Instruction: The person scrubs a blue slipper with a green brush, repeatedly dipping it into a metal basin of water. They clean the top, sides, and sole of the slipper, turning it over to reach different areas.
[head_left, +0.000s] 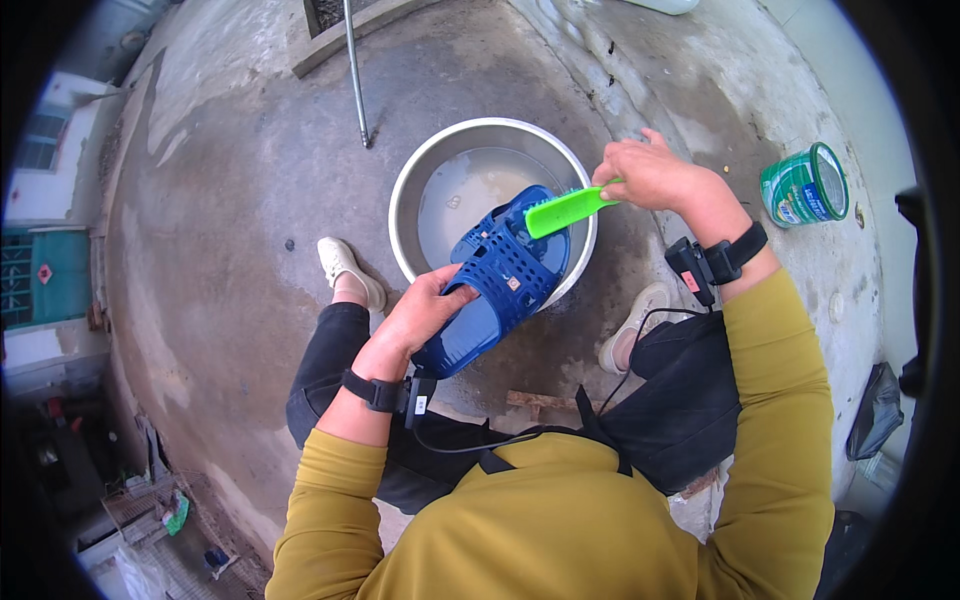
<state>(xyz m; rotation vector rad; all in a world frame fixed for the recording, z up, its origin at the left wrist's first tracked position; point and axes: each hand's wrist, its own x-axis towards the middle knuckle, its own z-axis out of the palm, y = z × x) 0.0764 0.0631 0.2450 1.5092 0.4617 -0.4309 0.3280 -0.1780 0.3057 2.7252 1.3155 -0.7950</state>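
My left hand (429, 307) grips a wet blue plastic slide sandal (517, 281) by the foot opening, thumb inside. Its strap is perforated, and its toe end lies over a round metal basin (403, 247). More blue perforated plastic (480, 238) shows at its far side; I cannot tell if this is a second sandal. In my right hand (637, 172) is the handle of a bright green plastic scrub brush (562, 214). The brush head is over the sandal's toe area, with bristles along its far edge. Cloudy water (480, 187) stands in the basin.
A green tin (793, 187) is to the right on the concrete floor (225, 247). Beyond the basin, a metal pipe (356, 82) slants near a raised kerb (360, 34). My shoes flank the basin. A wooden piece (544, 400) shows between my legs. Thin cables run from my wrist straps.
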